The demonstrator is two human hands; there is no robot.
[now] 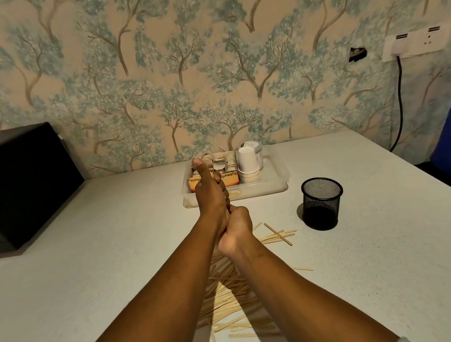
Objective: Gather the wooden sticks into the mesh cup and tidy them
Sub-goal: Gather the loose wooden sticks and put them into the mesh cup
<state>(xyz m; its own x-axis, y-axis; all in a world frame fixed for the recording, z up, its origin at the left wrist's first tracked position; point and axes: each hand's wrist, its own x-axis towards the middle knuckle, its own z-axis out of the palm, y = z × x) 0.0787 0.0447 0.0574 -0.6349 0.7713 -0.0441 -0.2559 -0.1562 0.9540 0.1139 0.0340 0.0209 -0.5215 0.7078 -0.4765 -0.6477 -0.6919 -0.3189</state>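
Hands meet above the white table point(115, 257), left of the black round mesh cup point(323, 202). The left hand point(210, 193) has straight fingers pressed together, flat against a small bundle of sticks. The right hand point(236, 228) curls its fingers round the same bundle from the other side. Most of the thin pale wooden sticks point(229, 299) lie scattered on the table, nearer to the person than the cup. Behind the hands stands a clear plastic tray point(277, 184) with white paper cups point(249, 167).
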